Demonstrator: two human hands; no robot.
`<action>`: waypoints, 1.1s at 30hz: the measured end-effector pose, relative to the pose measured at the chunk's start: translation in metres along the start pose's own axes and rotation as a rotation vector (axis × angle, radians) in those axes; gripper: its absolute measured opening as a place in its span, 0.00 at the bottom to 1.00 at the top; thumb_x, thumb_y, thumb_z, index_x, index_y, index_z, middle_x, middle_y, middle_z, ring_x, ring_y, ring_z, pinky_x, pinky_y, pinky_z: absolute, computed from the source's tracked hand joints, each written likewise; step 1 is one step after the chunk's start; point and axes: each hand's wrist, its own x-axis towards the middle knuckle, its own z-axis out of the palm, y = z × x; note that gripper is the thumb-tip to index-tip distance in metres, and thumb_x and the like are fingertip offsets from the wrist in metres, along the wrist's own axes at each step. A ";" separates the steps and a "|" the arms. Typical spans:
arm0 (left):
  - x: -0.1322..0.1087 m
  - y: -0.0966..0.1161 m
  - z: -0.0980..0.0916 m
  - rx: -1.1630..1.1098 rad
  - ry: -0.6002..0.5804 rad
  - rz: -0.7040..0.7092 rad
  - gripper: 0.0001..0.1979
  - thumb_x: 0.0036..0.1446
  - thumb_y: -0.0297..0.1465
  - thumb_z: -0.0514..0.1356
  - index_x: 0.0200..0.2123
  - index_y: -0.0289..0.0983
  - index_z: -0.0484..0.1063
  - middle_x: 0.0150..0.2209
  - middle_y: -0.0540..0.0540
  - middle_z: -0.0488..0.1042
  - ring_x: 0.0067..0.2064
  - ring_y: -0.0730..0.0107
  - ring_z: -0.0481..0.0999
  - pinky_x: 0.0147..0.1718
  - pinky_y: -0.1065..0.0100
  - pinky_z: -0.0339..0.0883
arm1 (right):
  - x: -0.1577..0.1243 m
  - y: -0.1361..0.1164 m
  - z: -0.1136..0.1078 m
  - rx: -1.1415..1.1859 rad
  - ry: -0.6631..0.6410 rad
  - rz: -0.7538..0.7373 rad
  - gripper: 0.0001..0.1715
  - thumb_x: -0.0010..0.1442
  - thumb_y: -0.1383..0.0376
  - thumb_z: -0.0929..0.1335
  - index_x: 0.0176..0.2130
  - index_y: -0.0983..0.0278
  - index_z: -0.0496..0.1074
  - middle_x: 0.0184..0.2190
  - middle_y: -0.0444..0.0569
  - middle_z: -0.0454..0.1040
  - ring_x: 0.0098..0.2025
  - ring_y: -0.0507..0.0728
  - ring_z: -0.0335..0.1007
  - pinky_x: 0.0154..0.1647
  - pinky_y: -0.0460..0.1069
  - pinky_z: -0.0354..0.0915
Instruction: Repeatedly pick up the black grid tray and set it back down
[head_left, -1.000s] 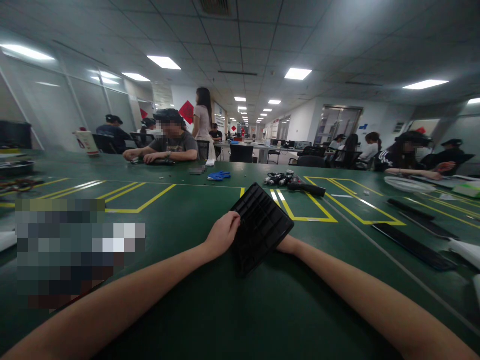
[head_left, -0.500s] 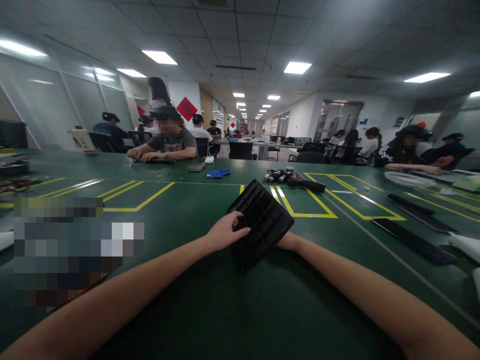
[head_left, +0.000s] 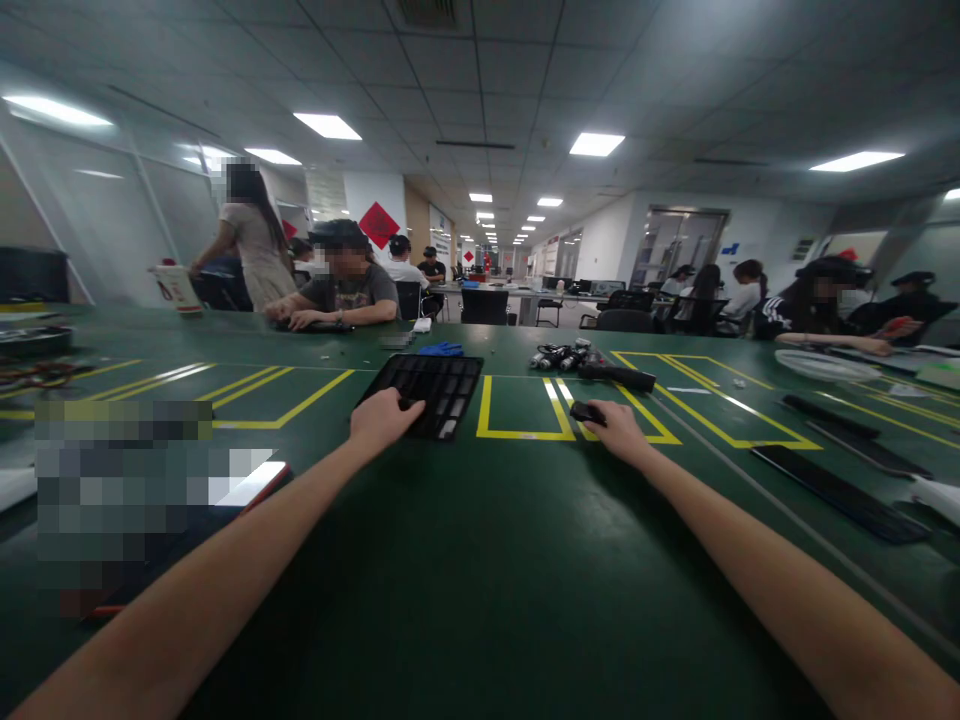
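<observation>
My left hand point(head_left: 384, 420) is closed over the near left part of a black tray point(head_left: 457, 385) divided into compartments. The tray lies low over the green table, and a pale patch shows in its near right corner. Off to the right, my right hand point(head_left: 621, 432) grips a small dark rounded object point(head_left: 587, 412) with its fingertips, just above a yellow-taped rectangle. What kind of object it is I cannot make out. Behind the tray lies a blue glove or cloth point(head_left: 441, 349), partly hidden.
Black cables with silvery parts point(head_left: 561, 355) and a dark cylinder point(head_left: 619, 377) lie farther back. Long black slabs point(head_left: 836, 490) rest at the right. A red-edged item point(head_left: 259, 487), partly blurred out, lies at the left. Across the table a person point(head_left: 352, 285) sits working.
The tray, held tilted up between both hands before, is now lower and farther left under my left hand. My right hand has moved away rightward with the small dark object. A standing person shifted left.
</observation>
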 end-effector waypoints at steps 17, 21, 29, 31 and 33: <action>-0.023 0.045 0.041 -0.267 -0.076 0.385 0.30 0.51 0.18 0.44 0.59 0.30 0.57 0.49 0.39 0.72 0.49 0.67 0.72 0.48 0.66 0.64 | -0.033 -0.083 0.002 0.007 -0.022 -0.286 0.29 0.60 0.56 0.59 0.57 0.65 0.60 0.60 0.57 0.57 0.63 0.68 0.44 0.60 0.67 0.46; -0.044 0.061 0.057 -0.236 -0.222 0.751 0.23 0.55 0.21 0.46 0.52 0.35 0.67 0.54 0.40 0.68 0.55 0.63 0.67 0.55 0.61 0.59 | -0.051 -0.112 0.008 0.133 -0.296 -0.537 0.28 0.63 0.52 0.54 0.59 0.57 0.58 0.61 0.50 0.56 0.64 0.64 0.46 0.62 0.65 0.45; -0.084 0.066 0.020 -0.266 -0.115 0.994 0.16 0.59 0.30 0.51 0.49 0.35 0.69 0.52 0.40 0.70 0.54 0.62 0.66 0.55 0.56 0.55 | -0.017 -0.039 -0.007 -0.070 0.029 -0.187 0.28 0.62 0.57 0.56 0.58 0.67 0.60 0.60 0.57 0.58 0.63 0.65 0.47 0.62 0.65 0.45; -0.104 0.073 0.010 -0.272 -0.179 1.132 0.14 0.60 0.29 0.51 0.48 0.36 0.69 0.49 0.43 0.72 0.51 0.64 0.69 0.52 0.59 0.58 | -0.012 -0.009 -0.009 -0.197 0.081 -0.030 0.28 0.61 0.58 0.57 0.57 0.68 0.60 0.60 0.57 0.57 0.62 0.69 0.46 0.60 0.68 0.42; -0.118 0.081 0.005 -0.245 -0.204 1.191 0.13 0.60 0.30 0.51 0.46 0.36 0.70 0.46 0.43 0.73 0.47 0.65 0.70 0.48 0.62 0.60 | -0.012 0.015 -0.009 -0.246 0.001 0.047 0.26 0.61 0.59 0.58 0.55 0.68 0.63 0.56 0.58 0.63 0.59 0.68 0.53 0.59 0.65 0.48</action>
